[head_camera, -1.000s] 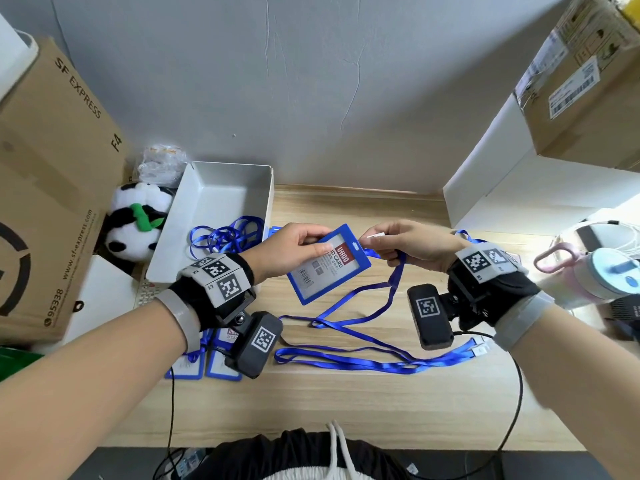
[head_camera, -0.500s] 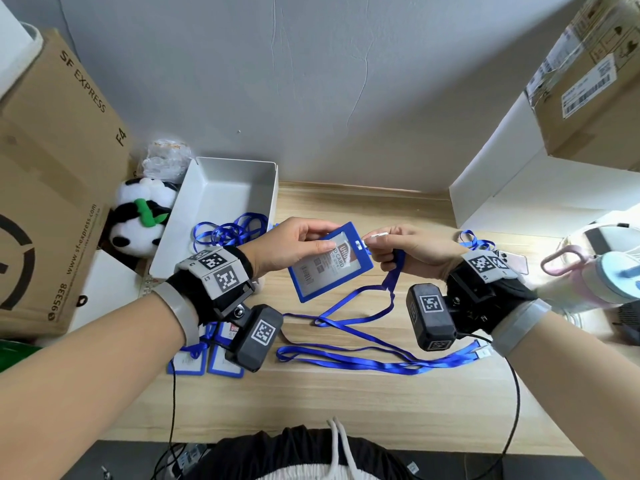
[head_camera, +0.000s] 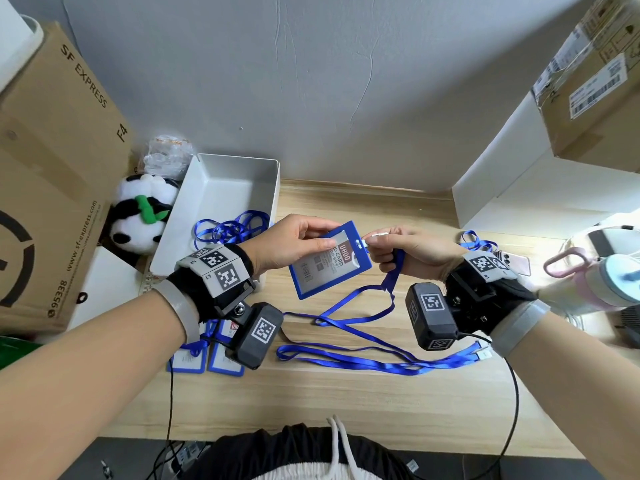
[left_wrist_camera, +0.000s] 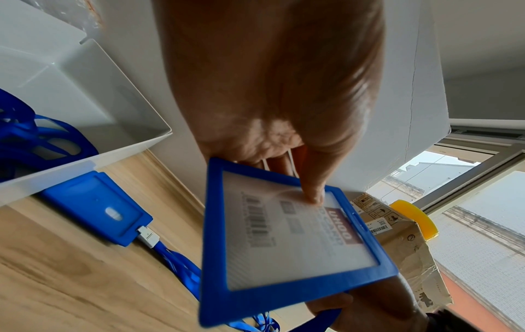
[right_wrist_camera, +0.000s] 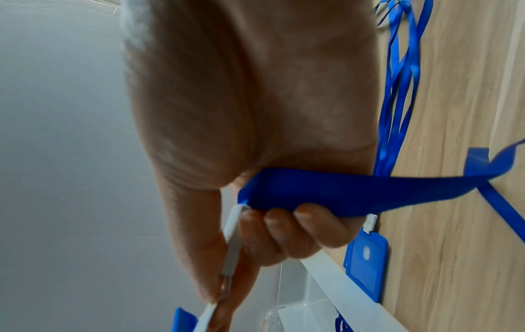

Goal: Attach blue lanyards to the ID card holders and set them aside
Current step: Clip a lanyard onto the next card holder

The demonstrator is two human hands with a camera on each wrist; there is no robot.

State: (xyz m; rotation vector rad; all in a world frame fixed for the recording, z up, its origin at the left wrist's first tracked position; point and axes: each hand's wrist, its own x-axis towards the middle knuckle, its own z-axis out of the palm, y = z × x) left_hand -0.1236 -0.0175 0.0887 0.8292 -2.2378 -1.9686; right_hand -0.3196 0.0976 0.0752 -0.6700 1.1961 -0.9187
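Note:
My left hand (head_camera: 298, 242) pinches a blue ID card holder (head_camera: 329, 259) above the table, thumb on its clear front (left_wrist_camera: 292, 235). My right hand (head_camera: 401, 249) grips the white clip (head_camera: 374, 237) of a blue lanyard (head_camera: 360, 317), with the clip end at the holder's top slot. In the right wrist view the strap (right_wrist_camera: 340, 191) runs across my curled fingers (right_wrist_camera: 287, 231) and the clip (right_wrist_camera: 231, 247) sits between thumb and fingers. The strap's loop trails down onto the table. Whether the clip is through the slot is hidden.
A white bin (head_camera: 221, 202) holding blue lanyards (head_camera: 230, 230) stands at the left rear, with one clipped holder (left_wrist_camera: 96, 202) beside it. Two holders (head_camera: 204, 358) lie under my left wrist. Another lanyard (head_camera: 381, 362) lies at the front. Cardboard boxes (head_camera: 52, 174), a plush panda (head_camera: 142, 213) and a bottle (head_camera: 595, 285) flank the table.
My left hand has tilted the card holder and brought its top closer to my right hand. The clip end now meets the holder's top edge.

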